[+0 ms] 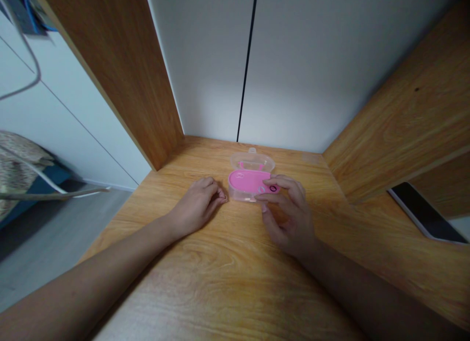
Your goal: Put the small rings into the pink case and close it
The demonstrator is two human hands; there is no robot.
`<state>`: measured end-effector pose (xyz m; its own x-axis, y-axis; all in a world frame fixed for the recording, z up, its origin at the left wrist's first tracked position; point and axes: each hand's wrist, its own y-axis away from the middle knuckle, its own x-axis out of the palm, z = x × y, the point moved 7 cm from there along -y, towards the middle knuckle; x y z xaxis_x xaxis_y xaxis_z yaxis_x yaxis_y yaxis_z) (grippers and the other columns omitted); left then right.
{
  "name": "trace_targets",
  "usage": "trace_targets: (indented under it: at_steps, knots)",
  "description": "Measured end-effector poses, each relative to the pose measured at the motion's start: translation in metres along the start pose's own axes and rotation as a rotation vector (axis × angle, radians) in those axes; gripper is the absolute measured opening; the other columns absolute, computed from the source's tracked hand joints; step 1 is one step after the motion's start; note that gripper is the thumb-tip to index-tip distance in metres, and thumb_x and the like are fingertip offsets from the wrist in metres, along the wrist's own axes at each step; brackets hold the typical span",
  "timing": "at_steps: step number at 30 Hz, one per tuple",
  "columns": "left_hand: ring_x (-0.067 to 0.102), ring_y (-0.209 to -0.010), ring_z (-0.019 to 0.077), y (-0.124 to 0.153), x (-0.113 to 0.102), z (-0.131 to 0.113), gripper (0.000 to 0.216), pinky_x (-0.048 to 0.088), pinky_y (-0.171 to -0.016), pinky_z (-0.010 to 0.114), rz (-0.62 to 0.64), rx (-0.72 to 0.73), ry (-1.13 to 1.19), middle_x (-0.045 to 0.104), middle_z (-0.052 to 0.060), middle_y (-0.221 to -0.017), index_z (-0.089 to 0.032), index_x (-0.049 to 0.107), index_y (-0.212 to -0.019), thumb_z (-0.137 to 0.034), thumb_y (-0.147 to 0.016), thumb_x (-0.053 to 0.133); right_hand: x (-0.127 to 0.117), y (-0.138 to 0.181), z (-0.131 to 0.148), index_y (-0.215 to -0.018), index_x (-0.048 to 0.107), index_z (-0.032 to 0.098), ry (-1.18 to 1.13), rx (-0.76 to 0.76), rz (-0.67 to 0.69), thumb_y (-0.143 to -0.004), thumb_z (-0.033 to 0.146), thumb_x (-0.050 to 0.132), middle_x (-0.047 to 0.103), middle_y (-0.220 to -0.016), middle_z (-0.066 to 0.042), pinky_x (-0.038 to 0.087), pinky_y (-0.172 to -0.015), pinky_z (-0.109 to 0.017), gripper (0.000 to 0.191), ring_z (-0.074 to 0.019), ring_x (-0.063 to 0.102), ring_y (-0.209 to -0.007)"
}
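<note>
A small clear plastic case [246, 180] with a pink insert lies open near the back of the wooden desk [220, 262], its lid tipped back. My right hand [288, 211] is at the case's right front corner, fingers curled and pinched together on its edge. My left hand [198, 204] rests on the desk just left of the case, fingers loosely curled with the tips close to its side; I see nothing in it.
Wooden side panels [125, 72] wall in the desk left and right, with a white wall [293, 62] behind. A dark phone [426, 214] lies on a ledge at the right. Left of the desk are grey floor, cables and patterned fabric [18, 170].
</note>
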<state>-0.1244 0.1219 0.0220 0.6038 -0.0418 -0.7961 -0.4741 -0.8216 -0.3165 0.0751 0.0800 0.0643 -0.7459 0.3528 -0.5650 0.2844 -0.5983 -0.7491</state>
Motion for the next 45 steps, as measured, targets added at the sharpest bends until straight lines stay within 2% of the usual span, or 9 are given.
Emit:
trace_targets:
  at_steps: [5,8,16,20,23,28,34,42,45]
  knots:
    - [0.060,-0.087,0.0178,0.004,-0.007,-0.020,0.012,0.049,-0.080,0.032,-0.030,0.070,0.152,0.065,0.007,-0.094,-0.018,0.056,-0.095,-0.022,-0.101,0.047,0.001,0.002,0.015,-0.104,0.064,0.029,-0.004,-0.140,0.047,-0.079,0.009,0.064,0.070,-0.107,-0.003,0.046,-0.095,-0.047,0.032,-0.0260,0.062,-0.111]
    - [0.063,-0.085,0.0149,0.010,-0.008,-0.033,0.009,0.049,-0.079,0.027,-0.034,0.139,0.220,0.067,0.004,-0.091,-0.019,0.059,-0.095,-0.021,-0.100,0.052,0.005,0.003,0.018,-0.104,0.064,0.028,0.017,-0.180,0.108,-0.082,0.012,0.066,0.074,-0.095,0.001,0.046,-0.089,-0.042,0.028,-0.0226,0.066,-0.100]
    - [0.063,-0.086,0.0146,0.017,0.000,-0.052,0.007,0.051,-0.078,0.026,0.022,0.327,0.261,0.069,0.004,-0.088,-0.020,0.064,-0.095,-0.019,-0.097,0.058,0.016,0.007,0.018,-0.108,0.067,0.031,0.042,-0.209,0.232,-0.088,0.033,0.070,0.077,-0.099,0.003,0.042,-0.093,-0.043,0.021,-0.0229,0.064,-0.107]
    - [0.063,-0.087,0.0156,0.016,0.000,-0.051,0.009,0.051,-0.082,0.029,0.032,0.350,0.189,0.070,0.004,-0.087,-0.020,0.065,-0.094,-0.020,-0.097,0.057,0.015,0.006,0.019,-0.102,0.068,0.030,0.053,-0.223,0.224,-0.087,0.030,0.069,0.077,-0.096,0.002,0.043,-0.091,-0.042,0.015,-0.0227,0.065,-0.103]
    - [0.064,-0.088,0.0162,0.015,-0.002,-0.048,0.009,0.052,-0.083,0.030,0.021,0.340,0.157,0.071,0.005,-0.091,-0.020,0.067,-0.098,-0.021,-0.097,0.057,0.009,0.003,0.019,-0.095,0.068,0.024,0.114,-0.193,0.188,-0.087,0.022,0.063,0.076,-0.087,-0.002,0.045,-0.078,-0.038,0.009,-0.0213,0.067,-0.087]
    - [0.064,-0.091,0.0161,0.013,-0.004,-0.041,0.014,0.052,-0.084,0.030,0.016,0.328,0.112,0.074,0.004,-0.097,-0.022,0.070,-0.106,-0.022,-0.097,0.059,0.023,0.011,0.023,-0.088,0.070,0.021,0.376,-0.115,0.394,-0.093,0.022,0.052,0.072,-0.065,-0.002,0.037,-0.054,-0.033,0.018,-0.0182,0.063,-0.054]
    - [0.066,-0.101,0.0182,0.010,-0.003,-0.038,0.016,0.049,-0.093,0.036,0.069,0.336,0.110,0.075,0.005,-0.107,-0.022,0.072,-0.103,-0.023,-0.098,0.057,0.043,0.021,0.010,-0.096,0.070,0.020,0.558,0.082,0.686,-0.095,0.031,0.052,0.076,-0.072,-0.008,0.028,-0.048,-0.033,0.021,-0.0245,0.068,-0.056]
    - [0.065,-0.095,0.0183,0.010,0.001,-0.036,0.014,0.049,-0.087,0.034,0.065,0.315,0.080,0.073,0.006,-0.098,-0.020,0.072,-0.101,-0.024,-0.097,0.058,0.050,0.026,0.013,-0.087,0.064,0.022,0.320,-0.015,0.731,-0.094,0.028,0.052,0.074,-0.075,-0.003,0.031,-0.054,-0.031,0.016,-0.0191,0.069,-0.064]
    - [0.065,-0.088,0.0172,0.010,0.001,-0.035,0.015,0.049,-0.082,0.032,0.052,0.306,0.070,0.073,0.005,-0.091,-0.020,0.071,-0.105,-0.027,-0.096,0.062,0.049,0.027,0.011,-0.093,0.064,0.021,0.283,0.027,0.704,-0.093,0.029,0.053,0.075,-0.076,-0.003,0.033,-0.054,-0.031,0.014,-0.0195,0.069,-0.063]
